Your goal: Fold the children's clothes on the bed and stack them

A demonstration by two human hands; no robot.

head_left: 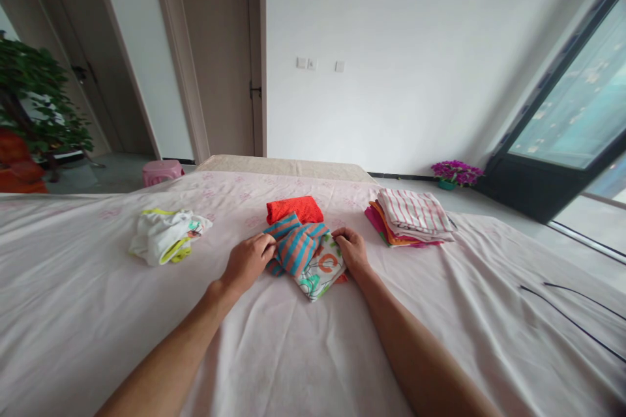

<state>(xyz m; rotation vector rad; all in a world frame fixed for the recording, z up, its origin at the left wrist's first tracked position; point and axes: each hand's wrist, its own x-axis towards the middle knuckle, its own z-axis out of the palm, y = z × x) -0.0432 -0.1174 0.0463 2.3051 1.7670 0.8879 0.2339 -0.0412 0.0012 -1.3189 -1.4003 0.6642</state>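
A blue-and-orange striped garment lies bunched in front of me on the bed-like surface. My left hand is closed on its left edge, thumb and fingers pinched together. Partly under the stripes is a white cloth with orange and green prints. My right hand has its fingers curled onto this printed cloth's upper right edge, close to the striped garment's corner. Just behind them sits a folded red garment; a bit of red-orange fabric also shows near my right wrist.
A crumpled white garment with yellow-green trim lies to the left. On the right is a stack of folded clothes, red-striped on top. Dark cords cross the pale sheet at right. Beyond stand a pink stool and purple flowers.
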